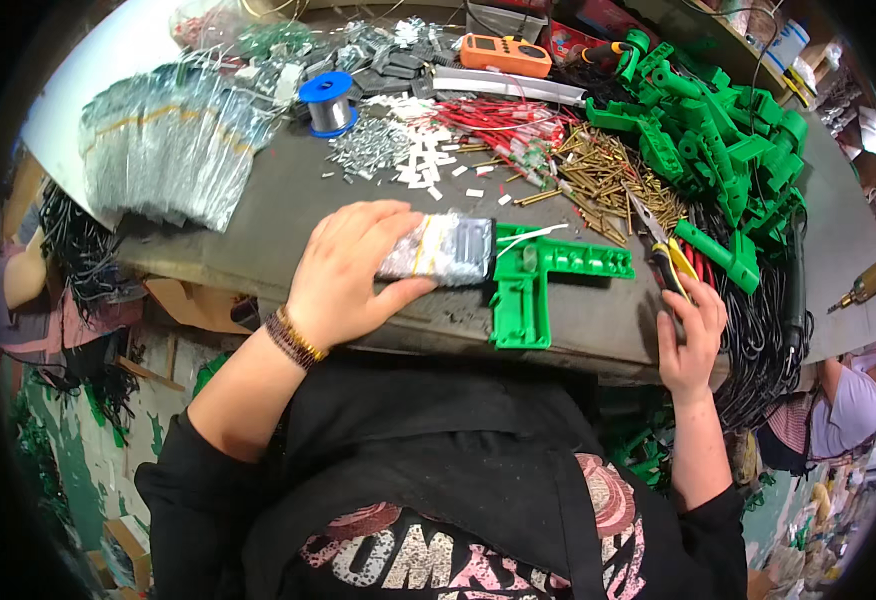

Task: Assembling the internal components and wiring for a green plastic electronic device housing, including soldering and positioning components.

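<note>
My left hand (343, 265) is closed around a flat silvery plastic-wrapped block (443, 250) with yellow bands and a dark right end, near the table's front edge. That dark end sits against an open green plastic housing half (523, 310), shaped like a handled gun body, with ribs inside. Two white leads (533, 235) stretch across the housing's top. At the right, my right hand (693, 335) has its fingers closed on the handles of the pliers (666, 255), whose metal jaws point away from me beside the brass pins.
Beyond the hands lie brass pins (603, 185), red-wired parts (508, 125), white pieces (428, 150) and a blue solder spool (328, 105). Wrapped packets (168, 150) are fanned at left. Green housings (708, 130) pile up at right, above black cables (763, 310). An orange meter (505, 55) stands behind.
</note>
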### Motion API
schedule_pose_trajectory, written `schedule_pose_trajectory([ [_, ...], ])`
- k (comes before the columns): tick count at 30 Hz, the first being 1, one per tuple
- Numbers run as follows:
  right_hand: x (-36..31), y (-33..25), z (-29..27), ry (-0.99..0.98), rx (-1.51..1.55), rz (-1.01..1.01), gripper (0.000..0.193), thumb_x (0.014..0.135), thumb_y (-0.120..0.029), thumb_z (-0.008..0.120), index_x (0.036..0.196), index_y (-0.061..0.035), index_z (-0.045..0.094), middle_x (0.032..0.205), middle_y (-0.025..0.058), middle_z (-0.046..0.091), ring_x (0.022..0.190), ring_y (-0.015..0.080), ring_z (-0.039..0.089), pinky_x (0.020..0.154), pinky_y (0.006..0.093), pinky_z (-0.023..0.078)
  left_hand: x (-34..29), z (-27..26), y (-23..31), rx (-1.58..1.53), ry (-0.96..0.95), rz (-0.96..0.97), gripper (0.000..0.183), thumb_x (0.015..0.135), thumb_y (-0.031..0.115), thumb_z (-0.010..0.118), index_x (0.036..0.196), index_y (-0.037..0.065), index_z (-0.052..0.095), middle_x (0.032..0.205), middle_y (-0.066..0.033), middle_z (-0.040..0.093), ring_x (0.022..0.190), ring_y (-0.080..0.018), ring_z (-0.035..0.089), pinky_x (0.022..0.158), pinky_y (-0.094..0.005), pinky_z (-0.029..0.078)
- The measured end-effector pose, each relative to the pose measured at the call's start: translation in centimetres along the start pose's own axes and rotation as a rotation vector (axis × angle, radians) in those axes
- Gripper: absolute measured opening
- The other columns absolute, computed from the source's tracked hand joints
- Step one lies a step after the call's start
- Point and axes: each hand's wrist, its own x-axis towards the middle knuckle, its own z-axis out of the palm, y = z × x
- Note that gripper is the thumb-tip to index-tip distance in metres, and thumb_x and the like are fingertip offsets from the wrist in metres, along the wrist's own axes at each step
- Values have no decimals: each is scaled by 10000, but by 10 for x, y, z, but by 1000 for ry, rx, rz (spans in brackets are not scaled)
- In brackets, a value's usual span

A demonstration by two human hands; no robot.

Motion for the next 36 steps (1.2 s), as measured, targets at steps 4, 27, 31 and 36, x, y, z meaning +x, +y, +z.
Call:
schedule_pose_trajectory([
  [4,-1,-3,2,-19,-11,28,230,863,-110,675,1090,-71,675,1260,127,626,1197,345,548,1055,434,363,-7,3,-4,1,40,2,541,783,306,800,1237,70,622,1260,-121,628,1179,-315,580,1009,-421,436],
  [27,0,-5,0,74,18,38,132,842,-138,692,958,-74,695,1087,98,670,1047,315,614,935,418,442,-6,2,-2,-24,55,31,449,793,315,789,1144,68,657,1218,-130,641,1130,-325,598,983,-432,457],
  [31,-9,-22,-3,178,60,53,164,807,-43,706,969,-61,687,1100,114,667,1049,334,604,951,432,436,-8,-3,0,-36,74,18,463,775,301,802,1140,58,655,1203,-140,644,1115,-335,606,976,-433,460],
  [36,-97,-74,-19,-105,319,-83,290,726,32,708,993,-69,656,945,112,650,865,292,640,744,401,503,-6,-7,-4,-162,158,3,486,732,187,824,1158,40,642,1180,-162,652,1105,-351,607,969,-438,472],
])
